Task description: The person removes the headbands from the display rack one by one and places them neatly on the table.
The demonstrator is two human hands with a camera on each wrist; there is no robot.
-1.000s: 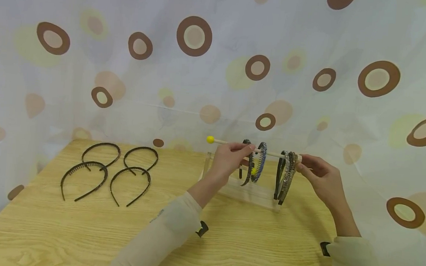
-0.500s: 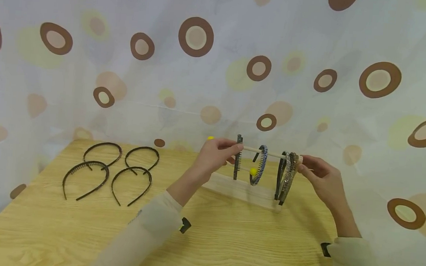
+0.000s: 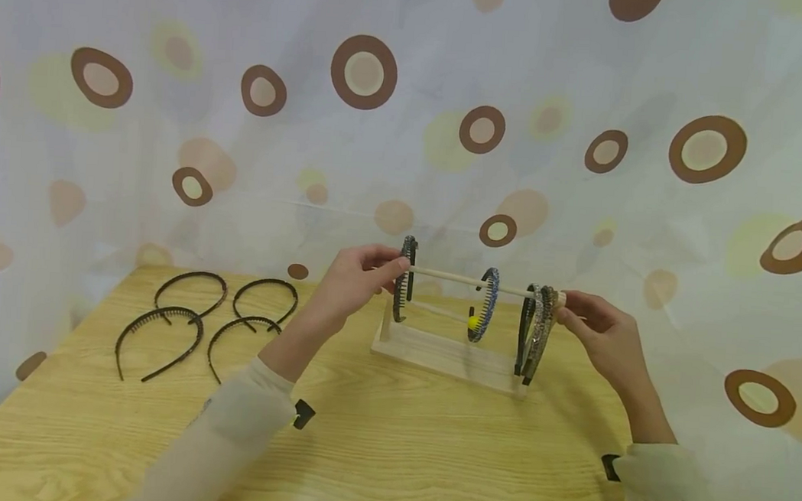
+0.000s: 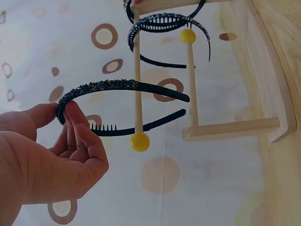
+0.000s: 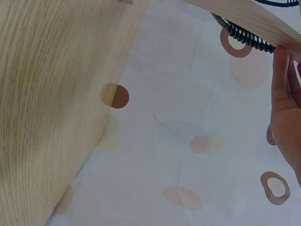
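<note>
My left hand (image 3: 354,282) pinches a black toothed headband (image 4: 113,85) with a glittery top. In the left wrist view its two arms lie either side of the rack's upper rod, near the rod's yellow ball (image 4: 140,141). My right hand (image 3: 606,332) holds the top of the right upright of a wooden headband rack (image 3: 446,357); in the right wrist view, fingers rest against the wooden upright (image 5: 263,23). On the rack hang a blue glittery headband (image 3: 490,306) mid-rod and several headbands (image 3: 539,335) bunched at the right end.
Black headbands (image 3: 163,311) lie on the wooden table (image 3: 416,451) at the left, one partly behind my left forearm. A white patterned curtain (image 3: 406,159) hangs behind the table. The lower rod ends in another yellow ball (image 3: 474,323).
My left hand has moved left along the upper rod with the glittery headband, from near the blue one to the rod's left end. My right hand stays at the rack's right end.
</note>
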